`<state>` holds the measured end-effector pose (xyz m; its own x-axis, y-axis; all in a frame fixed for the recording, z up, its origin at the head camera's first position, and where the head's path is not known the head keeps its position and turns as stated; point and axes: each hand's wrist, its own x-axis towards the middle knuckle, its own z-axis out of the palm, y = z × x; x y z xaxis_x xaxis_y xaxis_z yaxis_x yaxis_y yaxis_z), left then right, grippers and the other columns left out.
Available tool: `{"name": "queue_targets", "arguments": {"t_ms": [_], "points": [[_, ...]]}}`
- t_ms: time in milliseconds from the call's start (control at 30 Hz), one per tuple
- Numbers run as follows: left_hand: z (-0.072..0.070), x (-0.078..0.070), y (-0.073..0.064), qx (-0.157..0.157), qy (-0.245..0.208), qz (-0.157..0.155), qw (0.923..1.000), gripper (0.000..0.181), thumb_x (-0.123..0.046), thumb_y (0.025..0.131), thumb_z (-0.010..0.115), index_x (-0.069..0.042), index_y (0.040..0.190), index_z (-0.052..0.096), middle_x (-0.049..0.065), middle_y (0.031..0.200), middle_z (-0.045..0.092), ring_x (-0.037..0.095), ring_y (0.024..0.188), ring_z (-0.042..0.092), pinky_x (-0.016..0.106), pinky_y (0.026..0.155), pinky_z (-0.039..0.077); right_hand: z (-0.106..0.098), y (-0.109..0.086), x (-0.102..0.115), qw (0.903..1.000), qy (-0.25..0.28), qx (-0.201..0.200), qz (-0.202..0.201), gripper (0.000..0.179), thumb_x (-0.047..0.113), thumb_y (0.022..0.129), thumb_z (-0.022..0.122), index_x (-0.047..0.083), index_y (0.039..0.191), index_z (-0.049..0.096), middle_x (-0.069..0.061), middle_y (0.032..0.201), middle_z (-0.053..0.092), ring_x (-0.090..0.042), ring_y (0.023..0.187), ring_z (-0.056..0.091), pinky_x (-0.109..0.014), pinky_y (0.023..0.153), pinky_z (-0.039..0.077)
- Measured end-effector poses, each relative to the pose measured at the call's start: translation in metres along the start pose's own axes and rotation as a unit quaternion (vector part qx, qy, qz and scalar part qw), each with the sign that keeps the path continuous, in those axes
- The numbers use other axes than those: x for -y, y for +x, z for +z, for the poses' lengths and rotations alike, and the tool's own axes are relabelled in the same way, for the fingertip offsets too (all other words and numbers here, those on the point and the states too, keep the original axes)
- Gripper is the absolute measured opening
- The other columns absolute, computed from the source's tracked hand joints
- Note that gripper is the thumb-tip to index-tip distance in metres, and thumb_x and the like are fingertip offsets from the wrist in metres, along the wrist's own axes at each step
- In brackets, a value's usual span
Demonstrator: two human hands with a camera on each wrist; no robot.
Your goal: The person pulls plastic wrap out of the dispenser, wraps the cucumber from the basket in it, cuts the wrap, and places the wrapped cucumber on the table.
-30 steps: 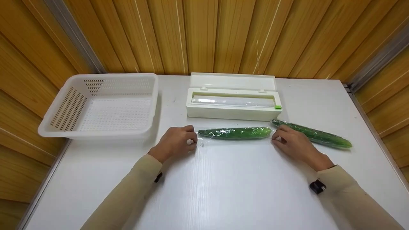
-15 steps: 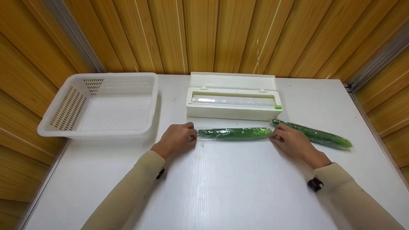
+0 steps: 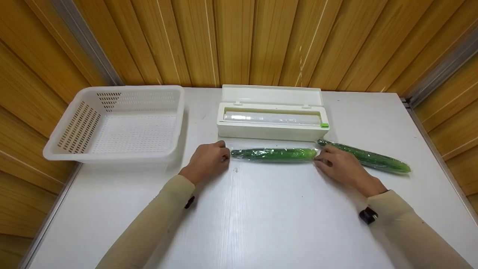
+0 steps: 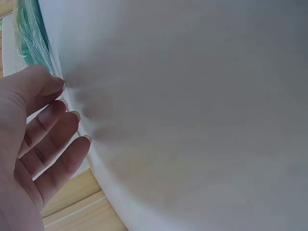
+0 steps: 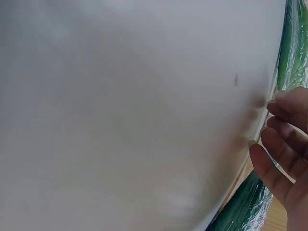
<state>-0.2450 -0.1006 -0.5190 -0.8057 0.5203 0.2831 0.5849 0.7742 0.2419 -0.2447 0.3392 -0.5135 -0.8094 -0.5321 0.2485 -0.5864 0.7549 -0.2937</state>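
Note:
In the head view a cucumber point(image 3: 274, 154) wrapped in clear cling film lies crosswise on the white table. At its dark left end, my left hand point(image 3: 206, 160) pinches the film between thumb and curled index finger. My right hand point(image 3: 343, 166) does the same at the lighter right end. Both wrist views show the film gathered at the fingertips, with the other fingers bent loosely near the tabletop. A second wrapped cucumber point(image 3: 373, 160) lies slanted behind the right hand, its near part overlapped by that hand.
A white cling film dispenser point(image 3: 272, 132) stands behind the cucumber, lid raised, film roll point(image 3: 272, 118) inside and a green slider point(image 3: 324, 125) at its right end. A white perforated basket point(image 3: 175, 147) stands at the back left. Wood-patterned panels point(image 3: 235, 45) border the table.
My left hand has shifted slightly away from me, and my right hand slightly left. The first cucumber stays nearly in place between them. The second cucumber, dispenser and basket have not moved.

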Motion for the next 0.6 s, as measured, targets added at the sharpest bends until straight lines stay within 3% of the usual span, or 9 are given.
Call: {"name": "queue_targets", "arguments": {"t_ms": [100, 267, 400, 500, 600], "points": [[-0.001, 0.000, 0.000, 0.009, -0.029, -0.028, 0.9992, 0.020, -0.003, 0.089, 0.067, -0.015, 0.091, 0.083, -0.001, 0.088, 0.064, 0.017, 0.073, 0.067, 0.036, 0.065, 0.055, -0.001, 0.001, 0.000, 0.9997, 0.007, 0.011, 0.020, 0.011, 0.015, 0.097, 0.080, 0.006, 0.104, 0.083, -0.007, 0.108, 0.067, -0.027, 0.090, 0.068, -0.050, 0.079, 0.056], [-0.005, 0.001, -0.003, 0.020, -0.052, -0.073, 0.9957, 0.007, -0.017, 0.092, 0.079, -0.012, 0.088, 0.083, -0.003, 0.086, 0.065, 0.018, 0.077, 0.066, 0.038, 0.069, 0.055, -0.002, 0.003, -0.001, 0.9964, 0.028, 0.023, 0.076, 0.013, 0.019, 0.097, 0.081, 0.007, 0.101, 0.078, -0.004, 0.102, 0.065, -0.024, 0.087, 0.063, -0.046, 0.077, 0.052], [-0.013, 0.003, -0.001, 0.042, -0.052, -0.138, 0.9882, 0.030, -0.039, 0.087, 0.089, -0.011, 0.085, 0.077, -0.004, 0.083, 0.066, 0.018, 0.076, 0.063, 0.038, 0.071, 0.054, -0.005, 0.004, -0.001, 0.9933, 0.048, 0.011, 0.105, 0.026, 0.019, 0.094, 0.085, 0.005, 0.105, 0.066, -0.005, 0.096, 0.059, -0.022, 0.082, 0.054, -0.041, 0.072, 0.046], [-0.016, 0.001, 0.001, 0.046, -0.063, -0.159, 0.9842, 0.046, -0.046, 0.083, 0.092, -0.010, 0.105, 0.074, -0.002, 0.099, 0.070, 0.020, 0.089, 0.068, 0.039, 0.081, 0.055, -0.006, 0.005, 0.000, 0.9947, 0.056, 0.000, 0.087, 0.047, 0.018, 0.090, 0.088, 0.002, 0.124, 0.060, -0.009, 0.103, 0.061, -0.022, 0.083, 0.054, -0.041, 0.072, 0.046], [-0.015, -0.003, 0.004, 0.043, -0.076, -0.133, 0.9872, 0.067, -0.043, 0.083, 0.093, -0.012, 0.135, 0.065, 0.002, 0.125, 0.069, 0.023, 0.108, 0.070, 0.043, 0.091, 0.056, -0.004, 0.007, 0.001, 0.9972, 0.053, 0.000, 0.052, 0.073, 0.020, 0.088, 0.091, 0.004, 0.147, 0.052, -0.011, 0.118, 0.064, -0.022, 0.086, 0.056, -0.043, 0.075, 0.049]]}}
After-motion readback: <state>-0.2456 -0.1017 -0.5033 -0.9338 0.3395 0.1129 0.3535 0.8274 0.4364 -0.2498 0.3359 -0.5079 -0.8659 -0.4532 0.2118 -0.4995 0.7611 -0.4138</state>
